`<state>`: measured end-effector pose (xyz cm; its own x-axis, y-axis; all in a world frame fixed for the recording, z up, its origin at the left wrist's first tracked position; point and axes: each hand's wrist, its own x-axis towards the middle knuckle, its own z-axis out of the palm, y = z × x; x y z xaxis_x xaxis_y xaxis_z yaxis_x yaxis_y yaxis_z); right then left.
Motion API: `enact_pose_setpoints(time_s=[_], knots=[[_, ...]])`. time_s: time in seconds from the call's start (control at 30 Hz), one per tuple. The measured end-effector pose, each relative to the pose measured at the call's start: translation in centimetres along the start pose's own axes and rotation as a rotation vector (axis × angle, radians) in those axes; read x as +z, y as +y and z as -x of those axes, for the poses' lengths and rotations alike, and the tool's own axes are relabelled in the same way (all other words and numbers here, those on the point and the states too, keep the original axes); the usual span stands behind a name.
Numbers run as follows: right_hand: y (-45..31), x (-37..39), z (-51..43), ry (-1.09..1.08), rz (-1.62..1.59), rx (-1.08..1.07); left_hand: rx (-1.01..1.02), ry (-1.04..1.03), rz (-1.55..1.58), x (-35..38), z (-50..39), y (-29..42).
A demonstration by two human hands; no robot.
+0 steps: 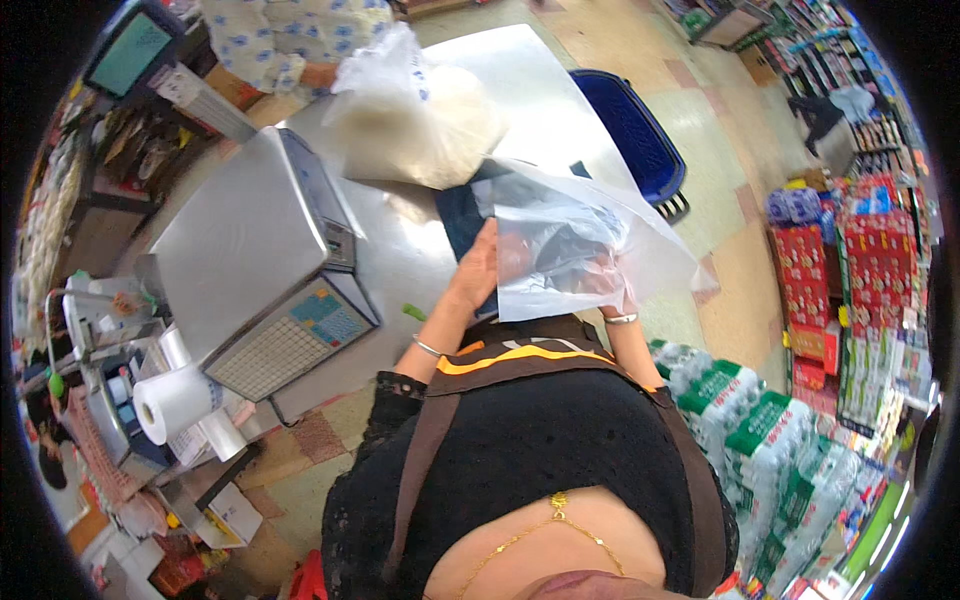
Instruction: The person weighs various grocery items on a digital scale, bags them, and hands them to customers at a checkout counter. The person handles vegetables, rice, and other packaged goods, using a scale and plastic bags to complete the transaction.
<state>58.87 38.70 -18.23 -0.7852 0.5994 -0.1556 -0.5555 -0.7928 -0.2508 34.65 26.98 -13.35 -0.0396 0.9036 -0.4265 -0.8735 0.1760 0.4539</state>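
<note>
A thin translucent plastic bag [559,247] is spread between my hands, just in front of my apron. My left hand [484,266] lies at the bag's left edge, its fingers partly behind the film. My right hand [607,281] shows through the film near the bag's lower right part; whether its fingers pinch the plastic is unclear. Beneath the bag is a dark blue item [461,225] on the metal counter [409,277]. Beyond it stands a filled plastic bag [442,127] with pale contents, blurred in part, near another person's hand [319,75].
A weighing scale [247,247] with a keypad takes up the counter's left side, near rolls of plastic bags [176,401]. A blue shopping basket [630,142] is beyond the counter's right edge. Packs of bottled water [757,435] stand at my right. A person in a patterned top [292,37] is opposite.
</note>
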Motion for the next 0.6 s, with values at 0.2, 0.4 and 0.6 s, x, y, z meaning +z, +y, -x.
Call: enact_pose_setpoints(time_s=[0.2,0.4,0.6], knots=[[-1.7,-1.5,-2.3,0.244,0.246,-0.011,0.191,0.086,-0.457,3.6,-0.5,3.4],[-2.2,-0.9,-4.6,0.343,0.885,-0.221,0.44,-0.104,-0.979,12.5,-5.0,5.6],[-1.3,2.8,-6.8,-0.182,0.105,0.444,1.01,-0.348,-1.197,19.7,-8.4,5.1]])
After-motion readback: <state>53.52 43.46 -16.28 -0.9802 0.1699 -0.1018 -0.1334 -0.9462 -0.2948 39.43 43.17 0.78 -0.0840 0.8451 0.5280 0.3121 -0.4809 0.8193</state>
